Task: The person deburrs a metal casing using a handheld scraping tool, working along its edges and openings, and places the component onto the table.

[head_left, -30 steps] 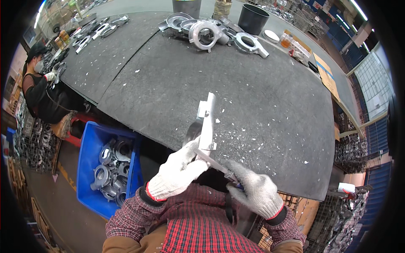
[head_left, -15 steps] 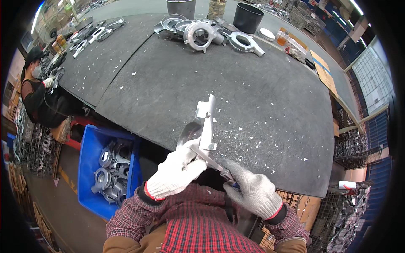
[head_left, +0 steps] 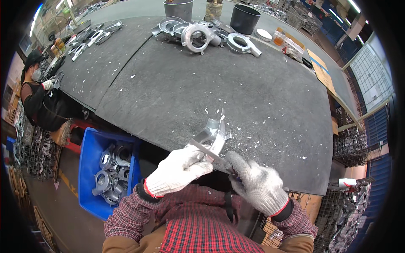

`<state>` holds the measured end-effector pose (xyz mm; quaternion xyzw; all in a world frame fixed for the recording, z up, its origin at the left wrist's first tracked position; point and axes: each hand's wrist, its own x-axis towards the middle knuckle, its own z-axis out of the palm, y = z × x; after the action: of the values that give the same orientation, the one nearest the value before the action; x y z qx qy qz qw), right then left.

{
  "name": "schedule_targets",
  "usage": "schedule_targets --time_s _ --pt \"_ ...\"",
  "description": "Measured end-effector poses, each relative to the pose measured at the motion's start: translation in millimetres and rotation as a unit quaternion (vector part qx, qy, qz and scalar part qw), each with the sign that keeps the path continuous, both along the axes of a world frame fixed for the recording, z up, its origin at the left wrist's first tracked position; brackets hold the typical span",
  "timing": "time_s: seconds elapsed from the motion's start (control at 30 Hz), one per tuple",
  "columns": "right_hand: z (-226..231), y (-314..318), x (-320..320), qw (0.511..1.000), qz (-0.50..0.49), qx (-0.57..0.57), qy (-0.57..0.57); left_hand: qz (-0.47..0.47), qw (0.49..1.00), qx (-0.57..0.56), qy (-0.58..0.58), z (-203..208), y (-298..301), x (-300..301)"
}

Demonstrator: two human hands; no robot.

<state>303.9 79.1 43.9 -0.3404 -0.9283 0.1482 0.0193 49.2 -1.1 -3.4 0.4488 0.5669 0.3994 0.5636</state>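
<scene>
My left hand [head_left: 176, 170], in a white knit glove, grips a silver cast metal housing [head_left: 216, 130] at the table's near edge. The housing has a curved ring and a spout that points away from me. In my right hand [head_left: 259, 185], also gloved and greyed at the fingers, is a narrow flat metal tool that looks like a file [head_left: 207, 151]. Its blade lies across the near side of the housing, and its tip reaches the fingers of my left hand. The handle is mostly hidden in my right fist.
Small pale chips lie over the dark tabletop [head_left: 168, 92]. Similar housings [head_left: 197, 38] are heaped at the far side, near two dark buckets [head_left: 244, 19]. A blue bin [head_left: 86, 177] of housings stands at lower left. A co-worker [head_left: 40, 92] works at the left edge.
The housing has been turned in my left hand, its ring now facing up more and its spout lower over the table. My right hand with the file has moved slightly right.
</scene>
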Motion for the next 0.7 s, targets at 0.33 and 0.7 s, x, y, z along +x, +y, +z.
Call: schedule_targets --time_s 0.33,0.7 --pt "1 0 5 0.999 -0.037 0.025 0.001 0.003 0.993 -0.038 -0.110 13 5 -8" --pt "-5 18 16 0.953 0.063 -0.280 0.102 -0.001 0.912 0.221 0.345 0 -10 2"
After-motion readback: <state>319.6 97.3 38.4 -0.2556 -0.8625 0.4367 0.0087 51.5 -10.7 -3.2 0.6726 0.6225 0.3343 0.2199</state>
